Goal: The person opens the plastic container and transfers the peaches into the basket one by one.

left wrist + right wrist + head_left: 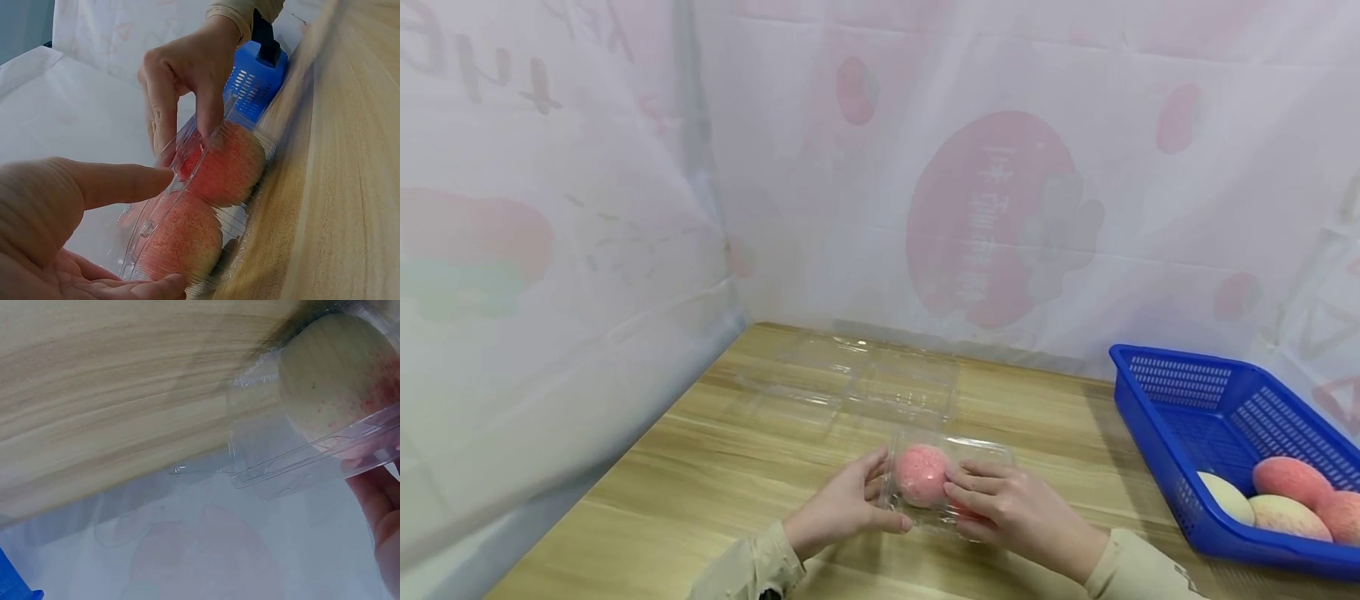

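A clear plastic clamshell box [981, 452] stands on the wooden table, with pink-and-cream peaches inside. One peach [922, 475] shows at its left side, and another peach [228, 165] lies beside it in the left wrist view. My left hand [848, 504] holds the box's left end between thumb and fingers. From the right, my right hand [1018, 508] grips the lid edge, its bent fingers over the plastic and partly covering the second peach. In the right wrist view, a pale peach [340, 378] shows through the plastic. Whether the lid is fastened cannot be told.
More clear plastic boxes [898, 387] lie behind on the table [670, 475]. At the right stands a blue perforated basket [1150, 450] with several peaches [1291, 482] in its near end. White printed sheets [812, 208] hang at the back and sides.
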Available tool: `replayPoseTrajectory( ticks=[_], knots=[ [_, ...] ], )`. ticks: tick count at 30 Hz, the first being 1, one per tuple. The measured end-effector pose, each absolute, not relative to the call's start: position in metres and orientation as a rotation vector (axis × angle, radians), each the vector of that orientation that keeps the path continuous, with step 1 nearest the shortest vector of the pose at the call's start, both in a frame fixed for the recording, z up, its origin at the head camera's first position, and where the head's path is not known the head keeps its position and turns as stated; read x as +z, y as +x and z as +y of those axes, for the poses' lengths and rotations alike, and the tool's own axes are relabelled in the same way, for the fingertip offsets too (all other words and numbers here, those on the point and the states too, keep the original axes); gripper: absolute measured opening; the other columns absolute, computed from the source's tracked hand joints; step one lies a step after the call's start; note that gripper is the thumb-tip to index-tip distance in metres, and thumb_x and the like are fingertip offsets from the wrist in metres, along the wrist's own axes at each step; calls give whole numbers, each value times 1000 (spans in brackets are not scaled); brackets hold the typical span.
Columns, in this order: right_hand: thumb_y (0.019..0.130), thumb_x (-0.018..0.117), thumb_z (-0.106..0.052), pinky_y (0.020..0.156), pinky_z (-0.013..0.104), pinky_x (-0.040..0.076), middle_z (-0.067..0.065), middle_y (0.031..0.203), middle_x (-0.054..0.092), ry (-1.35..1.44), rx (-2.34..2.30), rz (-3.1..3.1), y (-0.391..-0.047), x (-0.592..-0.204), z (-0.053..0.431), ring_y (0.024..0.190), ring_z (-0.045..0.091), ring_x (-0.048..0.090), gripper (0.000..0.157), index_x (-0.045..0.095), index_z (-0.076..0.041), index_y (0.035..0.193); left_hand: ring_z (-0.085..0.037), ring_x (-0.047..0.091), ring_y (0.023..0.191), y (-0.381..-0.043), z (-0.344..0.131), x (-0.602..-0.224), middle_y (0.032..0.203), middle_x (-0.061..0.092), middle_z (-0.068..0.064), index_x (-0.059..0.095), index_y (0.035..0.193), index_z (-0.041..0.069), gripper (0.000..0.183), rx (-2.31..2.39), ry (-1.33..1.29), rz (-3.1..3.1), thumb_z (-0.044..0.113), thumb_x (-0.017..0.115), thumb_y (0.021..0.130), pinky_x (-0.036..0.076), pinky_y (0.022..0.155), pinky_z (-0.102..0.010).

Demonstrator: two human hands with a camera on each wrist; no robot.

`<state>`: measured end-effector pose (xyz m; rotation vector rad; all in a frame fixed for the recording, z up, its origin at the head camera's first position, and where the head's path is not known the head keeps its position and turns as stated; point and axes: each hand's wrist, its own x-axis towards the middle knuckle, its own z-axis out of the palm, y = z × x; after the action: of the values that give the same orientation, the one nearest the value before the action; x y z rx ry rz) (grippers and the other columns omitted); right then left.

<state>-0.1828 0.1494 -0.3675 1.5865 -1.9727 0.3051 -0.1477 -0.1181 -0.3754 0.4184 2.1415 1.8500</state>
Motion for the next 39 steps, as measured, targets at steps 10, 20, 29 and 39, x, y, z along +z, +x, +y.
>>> replayPoseTrajectory(
  ticks=[10, 20, 29, 39],
  knots=[
    [100, 59, -33, 75, 35, 59, 12, 113, 70, 1569, 204, -1884, -183, -371, 148, 95, 27, 69, 35, 74, -4, 113, -47, 34, 134, -143, -111, -376, 153, 22, -33, 8, 151, -12, 110, 1829, 432, 2177, 0, 83, 72, 39, 105, -48],
    [105, 47, -32, 80, 35, 58, 11, 111, 71, 1570, 83, -1881, -185, -369, 146, 96, 28, 69, 41, 75, -3, 111, -49, 35, 133, -142, -109, -372, 150, 28, -34, 13, 150, -13, 107, 1819, 382, 2247, 2, 85, 72, 36, 106, -52],
    [107, 39, -19, 79, 37, 58, 16, 110, 70, 1598, -203, -1692, -183, -370, 141, 95, 29, 69, 40, 76, -3, 105, -49, 33, 134, -136, -108, -370, 148, 29, -36, 13, 149, -14, 108, 1795, 348, 2301, 1, 85, 70, 31, 108, -57],
    [108, 38, -19, 72, 37, 60, 19, 107, 70, 1555, -168, -1681, -178, -369, 139, 90, 31, 70, 41, 73, 3, 106, -49, 33, 134, -130, -100, -369, 148, 28, -37, 15, 149, -14, 106, 1803, 325, 2362, 6, 85, 72, 29, 108, -59]
  ],
)
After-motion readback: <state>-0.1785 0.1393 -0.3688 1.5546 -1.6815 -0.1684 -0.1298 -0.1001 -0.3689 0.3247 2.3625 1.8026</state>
